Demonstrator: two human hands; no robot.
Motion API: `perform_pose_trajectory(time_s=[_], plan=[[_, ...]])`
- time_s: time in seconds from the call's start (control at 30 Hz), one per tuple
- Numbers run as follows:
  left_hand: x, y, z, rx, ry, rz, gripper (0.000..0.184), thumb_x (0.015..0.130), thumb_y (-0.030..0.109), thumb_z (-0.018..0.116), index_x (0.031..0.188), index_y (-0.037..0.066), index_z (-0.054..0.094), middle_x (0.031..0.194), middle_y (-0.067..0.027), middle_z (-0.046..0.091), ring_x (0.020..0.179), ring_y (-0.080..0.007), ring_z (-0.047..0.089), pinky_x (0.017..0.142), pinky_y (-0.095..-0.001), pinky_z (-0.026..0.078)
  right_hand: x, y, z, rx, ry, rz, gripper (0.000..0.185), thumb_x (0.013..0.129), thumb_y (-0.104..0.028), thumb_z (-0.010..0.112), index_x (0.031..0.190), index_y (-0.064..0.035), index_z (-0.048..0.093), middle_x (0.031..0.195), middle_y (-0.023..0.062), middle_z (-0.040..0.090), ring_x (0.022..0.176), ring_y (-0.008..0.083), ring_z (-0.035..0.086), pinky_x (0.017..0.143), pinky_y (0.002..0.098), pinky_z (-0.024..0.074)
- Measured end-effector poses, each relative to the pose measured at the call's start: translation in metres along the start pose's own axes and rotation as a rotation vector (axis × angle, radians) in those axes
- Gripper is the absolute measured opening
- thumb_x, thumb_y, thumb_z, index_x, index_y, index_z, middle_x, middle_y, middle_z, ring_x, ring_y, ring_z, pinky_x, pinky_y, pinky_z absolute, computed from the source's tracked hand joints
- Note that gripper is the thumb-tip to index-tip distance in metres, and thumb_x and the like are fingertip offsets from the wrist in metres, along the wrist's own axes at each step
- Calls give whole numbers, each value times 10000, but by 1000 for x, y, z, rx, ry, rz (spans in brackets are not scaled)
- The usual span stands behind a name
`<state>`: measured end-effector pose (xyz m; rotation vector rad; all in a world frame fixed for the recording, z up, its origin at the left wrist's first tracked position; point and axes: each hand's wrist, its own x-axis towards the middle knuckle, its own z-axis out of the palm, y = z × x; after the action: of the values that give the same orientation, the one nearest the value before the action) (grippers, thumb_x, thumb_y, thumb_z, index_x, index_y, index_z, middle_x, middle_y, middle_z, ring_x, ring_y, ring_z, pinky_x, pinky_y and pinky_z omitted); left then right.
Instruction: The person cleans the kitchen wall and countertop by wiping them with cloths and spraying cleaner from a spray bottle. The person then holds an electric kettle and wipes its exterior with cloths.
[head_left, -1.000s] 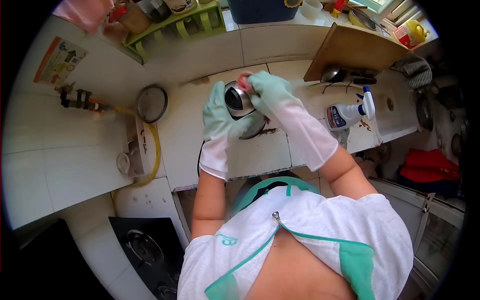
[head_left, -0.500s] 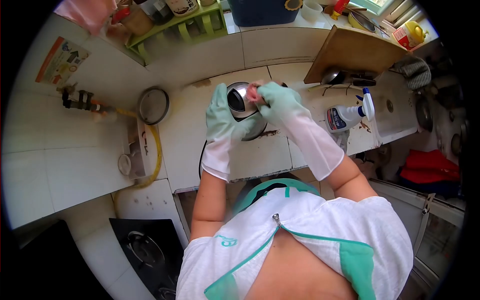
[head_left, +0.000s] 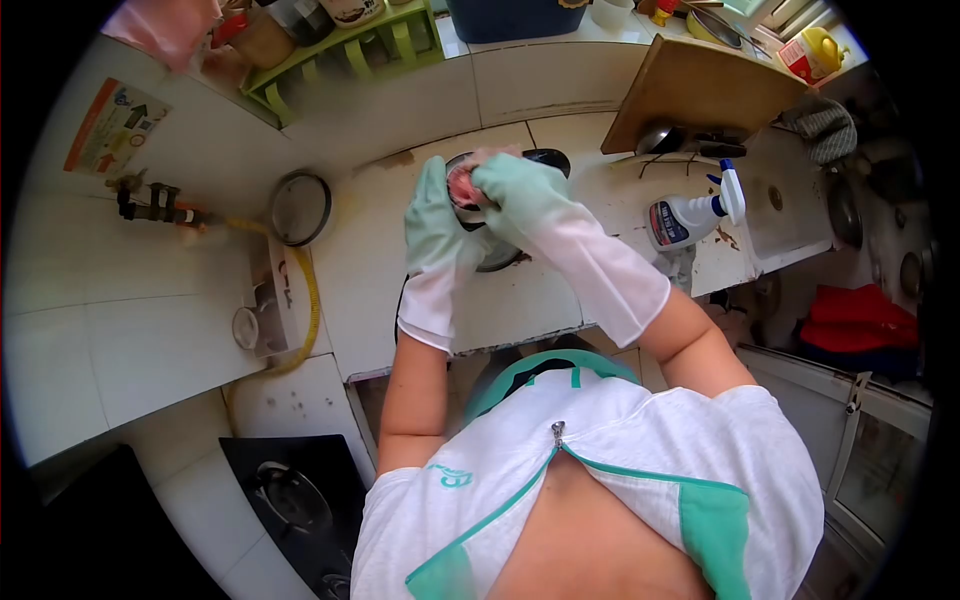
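Note:
A steel electric kettle [head_left: 552,160] with black trim stands on the white tiled counter, largely covered by my two gloved hands. My left hand [head_left: 432,225], in a pale green and white rubber glove, is wrapped around its left side. In my right hand [head_left: 525,195], gloved the same way, is a bunched pink cloth [head_left: 463,187], pressed onto the kettle's top. The kettle's black handle points to the far right side. A dark cord runs down the counter by my left wrist.
To the right stand a spray bottle [head_left: 684,220] and a leaning wooden board [head_left: 700,95], near the sink [head_left: 775,225]. A round lid [head_left: 301,208] leans at the left, by a yellow hose [head_left: 314,305]. A black gas stove [head_left: 290,500] is at lower left.
My right hand has moved the pink cloth leftward across the kettle's top. The kettle has turned or tilted, so its black handle now shows beyond my right hand.

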<state>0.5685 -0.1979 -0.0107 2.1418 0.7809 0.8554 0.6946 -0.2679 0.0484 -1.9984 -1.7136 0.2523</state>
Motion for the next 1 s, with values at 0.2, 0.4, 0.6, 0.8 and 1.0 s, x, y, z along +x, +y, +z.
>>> perform_pose_trajectory(time_s=[0.2, 0.4, 0.6, 0.8, 1.0], plan=[[6, 32, -11, -15, -67, -199, 881, 632, 273, 842, 1324, -86, 430, 1178, -235, 597, 1054, -360, 616, 909, -396, 504, 5, 31, 21, 218, 251, 106, 131, 740, -81, 669, 868, -109, 650, 911, 95, 654, 857, 301, 636, 736, 365, 518], [-1, 7, 0, 93, 0, -116, 954, 628, 288, 858, 1358, -111, 392, 1216, -255, 586, 1075, -348, 620, 920, -374, 508, -54, 52, 52, 317, 353, -75, 136, 724, -79, 691, 843, -101, 630, 868, 94, 640, 804, 305, 642, 681, 364, 522], [-5, 25, -9, 23, -93, -284, 1064, 640, 414, 874, 1386, -131, 346, 1313, -306, 516, 1220, -402, 526, 1044, -419, 415, -75, 71, 72, 1492, 680, 442, 137, 941, -50, 546, 1074, -23, 567, 1014, 32, 599, 895, 118, 560, 758, 268, 471], [32, 21, -38, 379, -390, 188, 888, 697, 301, 834, 1454, 120, 406, 1509, -150, 358, 1372, -303, 384, 1100, -399, 365, -56, 41, 83, 1380, 493, 469, 150, 945, -55, 539, 1091, -20, 544, 978, 21, 601, 845, 140, 580, 733, 271, 478], [8, 7, -13, 99, -214, 43, 849, 710, 187, 833, 1438, 67, 412, 1470, -178, 390, 1352, -311, 397, 1111, -383, 341, -49, 76, 152, 830, 690, 413, 140, 918, -59, 542, 1056, -44, 550, 909, 16, 600, 787, 149, 578, 709, 303, 483]])
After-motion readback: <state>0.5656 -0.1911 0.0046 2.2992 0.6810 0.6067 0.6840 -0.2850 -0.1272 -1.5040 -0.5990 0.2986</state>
